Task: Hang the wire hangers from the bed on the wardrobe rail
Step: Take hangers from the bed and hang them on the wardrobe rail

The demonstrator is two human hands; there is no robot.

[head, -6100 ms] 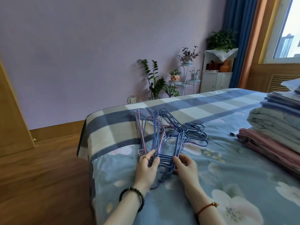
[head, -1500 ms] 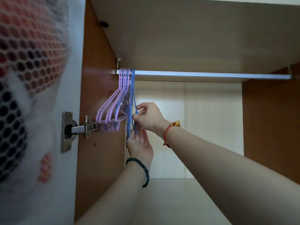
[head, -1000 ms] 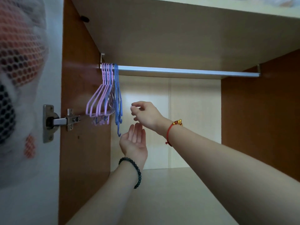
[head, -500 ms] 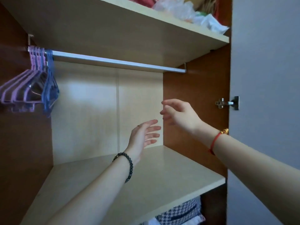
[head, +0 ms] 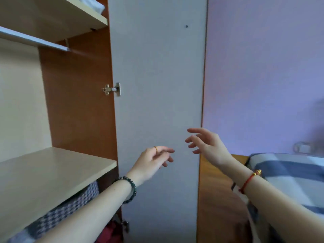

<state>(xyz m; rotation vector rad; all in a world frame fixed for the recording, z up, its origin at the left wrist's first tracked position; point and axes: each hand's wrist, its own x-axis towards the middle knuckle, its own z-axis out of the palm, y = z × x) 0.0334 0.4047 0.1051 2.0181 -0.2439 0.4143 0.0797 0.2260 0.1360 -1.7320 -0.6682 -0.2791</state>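
Since half a second ago the head view has swung right: the wire hangers have left the frame, and only the end of the wardrobe rail (head: 33,40) shows at upper left. The left hand (head: 152,160) and right hand (head: 206,146), both empty with fingers loosely spread, hang before the open door (head: 157,76). The bed (head: 287,171) appears at lower right. I judge such hangers light, stiff and tangling; best gripped near the hooks.
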